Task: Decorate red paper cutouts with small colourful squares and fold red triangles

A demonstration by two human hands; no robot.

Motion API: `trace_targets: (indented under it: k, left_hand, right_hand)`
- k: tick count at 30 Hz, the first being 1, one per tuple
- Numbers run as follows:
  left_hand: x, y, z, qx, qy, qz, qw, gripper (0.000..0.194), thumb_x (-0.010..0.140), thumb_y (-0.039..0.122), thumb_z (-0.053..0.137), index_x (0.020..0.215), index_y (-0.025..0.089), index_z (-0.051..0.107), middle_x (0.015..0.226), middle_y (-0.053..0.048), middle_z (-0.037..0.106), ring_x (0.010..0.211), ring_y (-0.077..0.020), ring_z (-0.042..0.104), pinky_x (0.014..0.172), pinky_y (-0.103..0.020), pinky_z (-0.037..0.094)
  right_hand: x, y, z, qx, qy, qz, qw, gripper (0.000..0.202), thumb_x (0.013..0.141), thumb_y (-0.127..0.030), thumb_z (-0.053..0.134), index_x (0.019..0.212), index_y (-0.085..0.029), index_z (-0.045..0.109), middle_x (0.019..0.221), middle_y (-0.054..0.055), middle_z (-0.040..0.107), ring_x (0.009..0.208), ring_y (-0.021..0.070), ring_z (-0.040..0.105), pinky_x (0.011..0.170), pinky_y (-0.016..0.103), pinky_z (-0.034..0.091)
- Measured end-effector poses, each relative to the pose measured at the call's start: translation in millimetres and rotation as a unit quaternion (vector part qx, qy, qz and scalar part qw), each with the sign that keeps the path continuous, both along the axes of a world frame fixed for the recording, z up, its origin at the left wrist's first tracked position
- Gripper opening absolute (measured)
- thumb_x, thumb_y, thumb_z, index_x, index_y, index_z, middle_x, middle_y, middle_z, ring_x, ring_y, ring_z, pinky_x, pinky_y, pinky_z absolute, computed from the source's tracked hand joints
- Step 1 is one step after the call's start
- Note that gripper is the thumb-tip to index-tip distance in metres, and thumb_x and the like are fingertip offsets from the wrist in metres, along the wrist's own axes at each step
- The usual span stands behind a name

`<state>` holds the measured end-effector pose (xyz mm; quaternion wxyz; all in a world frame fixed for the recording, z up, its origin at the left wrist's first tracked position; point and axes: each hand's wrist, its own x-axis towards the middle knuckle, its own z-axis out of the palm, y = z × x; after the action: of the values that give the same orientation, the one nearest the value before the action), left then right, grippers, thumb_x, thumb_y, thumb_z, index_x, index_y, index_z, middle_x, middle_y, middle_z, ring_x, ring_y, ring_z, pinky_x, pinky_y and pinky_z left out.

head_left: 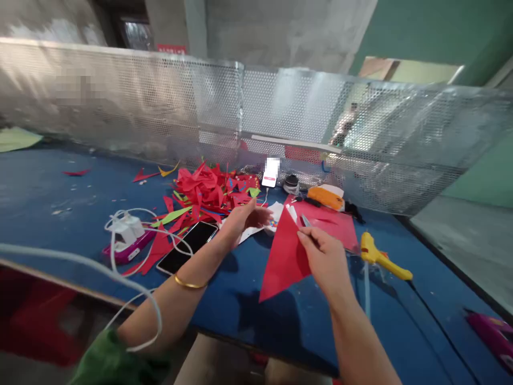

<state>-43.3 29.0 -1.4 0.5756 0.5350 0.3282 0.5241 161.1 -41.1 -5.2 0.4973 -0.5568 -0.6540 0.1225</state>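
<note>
My right hand (323, 251) pinches the edge of a stiff red triangular sheet (284, 256) between thumb and fingers. The sheet is raised above the blue table, its lower corner pointing toward me. My left hand (250, 219), with a gold bangle (190, 282) on the wrist, is open, thumb up and fingers stretched to the right. Its fingertips are near a white piece with small coloured dots (274, 214); I cannot tell whether they touch. Just behind my right hand a metal tip (305, 220), perhaps of scissors, lies on a flat red sheet (336, 224).
Red scraps (204, 187) are heaped at the back. Left are a dark phone (192, 246) and a purple power strip (130, 248) with white cables. A lit phone (271, 172) leans behind; a yellow glue gun (382, 258) lies right. Perforated metal (160, 101) borders the table (80, 208).
</note>
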Motion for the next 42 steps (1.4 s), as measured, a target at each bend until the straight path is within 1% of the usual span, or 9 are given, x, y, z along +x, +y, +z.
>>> trace_targets:
  k: [6, 13, 18, 24, 27, 32, 35, 38, 42]
  left_hand:
    - [13, -22, -10.6, -0.009, 0.042, -0.005, 0.999, 0.032, 0.064, 0.045, 0.084, 0.078, 0.017, 0.078, 0.071, -0.004, 0.072, 0.063, -0.0140, 0.062, 0.059, -0.025, 0.044]
    - [20, -26, -16.2, -0.028, 0.038, 0.027, 0.999, 0.025, 0.066, 0.037, 0.080, 0.060, 0.014, 0.071, 0.054, 0.002, 0.060, 0.052, -0.0077, 0.048, 0.051, -0.021, 0.037]
    - [19, -26, -19.1, -0.045, 0.050, 0.030, 0.997, 0.024, 0.067, 0.038, 0.078, 0.066, 0.015, 0.073, 0.056, 0.003, 0.058, 0.051, -0.0076, 0.045, 0.048, -0.020, 0.035]
    - [22, -24, -18.7, -0.011, 0.057, 0.094, 0.994, 0.029, 0.068, 0.043, 0.076, 0.062, 0.015, 0.070, 0.054, 0.003, 0.057, 0.049, -0.0076, 0.043, 0.045, -0.020, 0.033]
    - [22, -21, -19.8, -0.039, 0.049, 0.108, 0.992, 0.029, 0.065, 0.043, 0.078, 0.062, 0.015, 0.071, 0.054, 0.003, 0.058, 0.049, -0.0078, 0.046, 0.046, -0.020, 0.034]
    - [20, -18, -22.3, -0.118, 0.017, 0.044, 0.992, 0.047, 0.070, 0.061, 0.072, 0.067, 0.014, 0.072, 0.064, -0.003, 0.068, 0.057, -0.0126, 0.060, 0.049, -0.021, 0.041]
    - [21, -21, -22.6, -0.132, 0.040, -0.016, 0.990, 0.045, 0.067, 0.058, 0.077, 0.068, 0.013, 0.073, 0.065, -0.005, 0.069, 0.056, -0.0121, 0.059, 0.050, -0.021, 0.041]
    - [21, -21, -23.1, -0.143, 0.053, 0.007, 0.988, 0.034, 0.059, 0.043, 0.085, 0.063, 0.012, 0.073, 0.057, -0.003, 0.066, 0.050, -0.0111, 0.055, 0.049, -0.022, 0.039]
    - [16, -13, -24.7, -0.146, 0.024, 0.096, 0.984, 0.031, 0.060, 0.042, 0.082, 0.060, 0.015, 0.068, 0.054, 0.001, 0.061, 0.048, -0.0095, 0.052, 0.048, -0.021, 0.037]
  right_hand:
    - [-17, -11, -16.0, -0.082, 0.062, 0.020, 0.994, 0.031, 0.089, -0.041, 0.055, 0.093, -0.020, 0.077, 0.088, 0.007, 0.078, 0.075, 0.0237, 0.070, 0.065, 0.032, 0.053]
    - [-27, -18, -30.4, -0.150, 0.112, 0.003, 0.982, 0.036, 0.087, -0.051, 0.056, 0.098, -0.022, 0.074, 0.093, 0.005, 0.077, 0.085, 0.0237, 0.069, 0.072, 0.031, 0.052]
    - [-28, -22, -39.8, -0.149, 0.087, -0.006, 0.985, 0.038, 0.087, -0.052, 0.054, 0.083, -0.020, 0.073, 0.071, 0.001, 0.070, 0.067, 0.0189, 0.060, 0.061, 0.027, 0.044]
    - [-30, -23, -41.6, -0.165, 0.103, 0.011, 0.981, 0.037, 0.085, -0.051, 0.055, 0.080, -0.020, 0.073, 0.071, 0.001, 0.070, 0.067, 0.0184, 0.059, 0.060, 0.027, 0.042]
    - [-29, -22, -41.6, -0.169, 0.103, 0.015, 0.980, 0.036, 0.085, -0.051, 0.056, 0.079, -0.020, 0.073, 0.072, 0.002, 0.070, 0.068, 0.0186, 0.059, 0.061, 0.027, 0.042]
    - [-27, -23, -40.6, -0.163, 0.108, -0.011, 0.981, 0.038, 0.085, -0.053, 0.056, 0.073, -0.019, 0.070, 0.065, 0.000, 0.065, 0.062, 0.0160, 0.053, 0.057, 0.026, 0.039]
    - [-27, -24, -41.6, -0.159, 0.107, -0.024, 0.981, 0.039, 0.085, -0.054, 0.056, 0.074, -0.019, 0.071, 0.064, 0.000, 0.065, 0.062, 0.0165, 0.055, 0.057, 0.027, 0.041]
    - [-23, -20, -45.0, -0.144, 0.136, -0.027, 0.980, 0.042, 0.085, -0.056, 0.055, 0.085, -0.019, 0.074, 0.078, 0.003, 0.071, 0.075, 0.0206, 0.063, 0.068, 0.031, 0.048]
    - [-13, -8, -47.8, -0.002, 0.298, -0.174, 0.939, 0.059, 0.090, -0.060, 0.043, 0.128, -0.019, 0.062, 0.130, 0.010, 0.064, 0.119, 0.0248, 0.059, 0.100, 0.041, 0.046]
